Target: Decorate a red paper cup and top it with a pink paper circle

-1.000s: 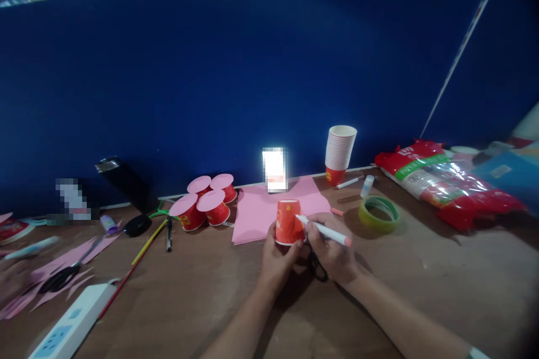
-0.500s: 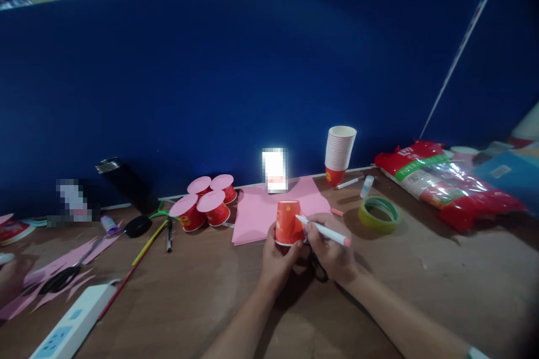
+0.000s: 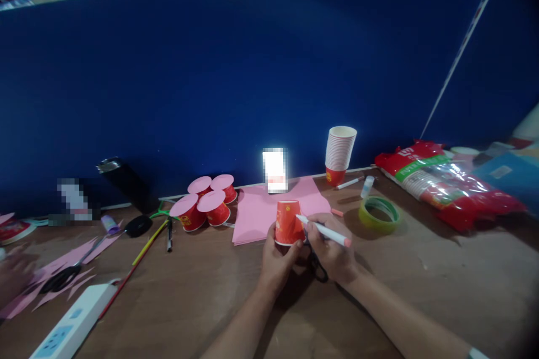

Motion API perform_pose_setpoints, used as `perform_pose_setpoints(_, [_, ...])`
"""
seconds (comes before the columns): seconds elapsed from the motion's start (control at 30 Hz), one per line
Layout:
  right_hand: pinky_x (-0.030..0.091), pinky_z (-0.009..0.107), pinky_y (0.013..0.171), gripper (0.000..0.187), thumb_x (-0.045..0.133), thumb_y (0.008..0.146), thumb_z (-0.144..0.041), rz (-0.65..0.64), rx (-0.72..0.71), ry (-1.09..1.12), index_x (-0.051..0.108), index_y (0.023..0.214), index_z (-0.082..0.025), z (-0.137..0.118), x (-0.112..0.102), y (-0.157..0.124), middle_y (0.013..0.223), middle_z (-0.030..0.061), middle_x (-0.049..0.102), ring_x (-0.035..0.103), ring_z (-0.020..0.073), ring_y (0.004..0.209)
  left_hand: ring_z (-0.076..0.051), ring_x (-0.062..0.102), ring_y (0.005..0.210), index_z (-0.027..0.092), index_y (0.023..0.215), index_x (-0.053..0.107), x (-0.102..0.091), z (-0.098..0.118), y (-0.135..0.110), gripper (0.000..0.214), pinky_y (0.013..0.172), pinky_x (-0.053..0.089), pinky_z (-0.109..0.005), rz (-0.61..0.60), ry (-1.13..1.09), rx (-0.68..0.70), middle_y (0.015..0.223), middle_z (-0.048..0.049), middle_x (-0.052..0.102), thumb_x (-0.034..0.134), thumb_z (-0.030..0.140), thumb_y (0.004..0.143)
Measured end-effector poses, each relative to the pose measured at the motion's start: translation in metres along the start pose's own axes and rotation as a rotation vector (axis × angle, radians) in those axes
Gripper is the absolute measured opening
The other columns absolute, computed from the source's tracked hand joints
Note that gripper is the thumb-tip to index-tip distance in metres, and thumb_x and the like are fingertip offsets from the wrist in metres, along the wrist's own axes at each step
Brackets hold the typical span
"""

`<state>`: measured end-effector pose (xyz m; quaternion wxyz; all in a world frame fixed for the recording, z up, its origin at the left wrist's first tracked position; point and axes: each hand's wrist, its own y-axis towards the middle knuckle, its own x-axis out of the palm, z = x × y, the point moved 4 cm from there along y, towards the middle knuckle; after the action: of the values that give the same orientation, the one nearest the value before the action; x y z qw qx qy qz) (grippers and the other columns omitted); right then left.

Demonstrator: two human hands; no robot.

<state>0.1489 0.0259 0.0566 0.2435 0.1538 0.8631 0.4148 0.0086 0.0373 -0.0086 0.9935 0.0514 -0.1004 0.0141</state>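
My left hand (image 3: 278,261) is closed around a red paper cup (image 3: 288,224), held upside down with its white rim at the bottom. In my right hand (image 3: 334,249) is a white marker (image 3: 329,233) with a pink end, its tip at the cup's right side. Black scissor handles (image 3: 319,268) show partly beneath my right hand. Behind the cup lie sheets of pink paper (image 3: 252,216). To the left stand several red cups topped with pink paper discs (image 3: 211,201).
A stack of paper cups (image 3: 340,148), green tape (image 3: 379,219) and a red cup package (image 3: 446,185) are at the right. Left are a black bottle (image 3: 126,185), a power strip (image 3: 76,322), scissors (image 3: 63,279) on pink scraps and another person's hand (image 3: 17,272).
The other person's hand at the left edge has moved slightly further into view. My hands, the cup and the marker look almost unmoved.
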Motion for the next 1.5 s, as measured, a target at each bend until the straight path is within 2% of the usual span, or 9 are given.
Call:
perform_pose_setpoints(0.4, [0.051, 0.028, 0.063, 0.009, 0.053, 0.089, -0.019, -0.001, 0.001, 0.007, 0.06, 0.083, -0.019, -0.0016, 0.0006, -0.0009, 0.071, 0.0022, 0.064, 0.063, 0.0158, 0.066, -0.026, 0.063, 0.108, 0.017, 0.122, 0.049, 0.0009, -0.004, 0.0004, 0.063, 0.096, 0.047, -0.039, -0.008, -0.053, -0.011, 0.12, -0.014, 0.065, 0.077, 0.036, 0.069])
perform_pose_setpoints(0.67, [0.052, 0.029, 0.064, 0.011, 0.052, 0.089, -0.021, 0.001, 0.023, 0.001, 0.061, 0.082, -0.019, -0.0032, -0.0014, 0.0006, 0.073, 0.0031, 0.066, 0.064, 0.0169, 0.067, -0.025, 0.065, 0.102, 0.016, 0.116, 0.053, 0.0013, -0.0001, -0.0002, 0.061, 0.091, 0.049, -0.036, 0.016, -0.004, -0.01, 0.113, -0.0114, 0.067, 0.079, 0.036, 0.065])
perform_pose_setpoints(0.8, [0.053, 0.03, 0.065, 0.012, 0.052, 0.09, -0.022, -0.007, 0.031, 0.003, 0.061, 0.083, -0.019, -0.0019, -0.0012, 0.0007, 0.073, 0.0038, 0.067, 0.065, 0.0177, 0.068, -0.025, 0.064, 0.104, 0.017, 0.118, 0.052, 0.0015, 0.001, -0.0011, 0.06, 0.093, 0.049, -0.036, 0.003, 0.02, 0.001, 0.116, -0.0121, 0.067, 0.077, 0.036, 0.068])
perform_pose_setpoints(1.27, [0.053, 0.029, 0.064, 0.011, 0.053, 0.089, -0.02, 0.003, 0.01, 0.004, 0.061, 0.082, -0.019, -0.0012, -0.0003, -0.0001, 0.072, 0.0031, 0.066, 0.064, 0.0169, 0.067, -0.026, 0.063, 0.107, 0.016, 0.12, 0.051, -0.0011, -0.0058, 0.0013, 0.066, 0.094, 0.049, -0.037, 0.032, -0.03, -0.012, 0.118, -0.0135, 0.066, 0.079, 0.039, 0.066])
perform_pose_setpoints(1.5, [0.053, 0.03, 0.065, 0.012, 0.053, 0.089, -0.022, 0.0, 0.033, 0.026, 0.062, 0.081, -0.02, -0.0027, -0.0002, -0.0005, 0.071, 0.0027, 0.066, 0.065, 0.0176, 0.067, -0.025, 0.064, 0.105, 0.017, 0.118, 0.052, 0.0028, -0.0005, -0.0002, 0.064, 0.094, 0.049, -0.037, 0.014, -0.063, -0.024, 0.117, -0.0123, 0.066, 0.08, 0.04, 0.065])
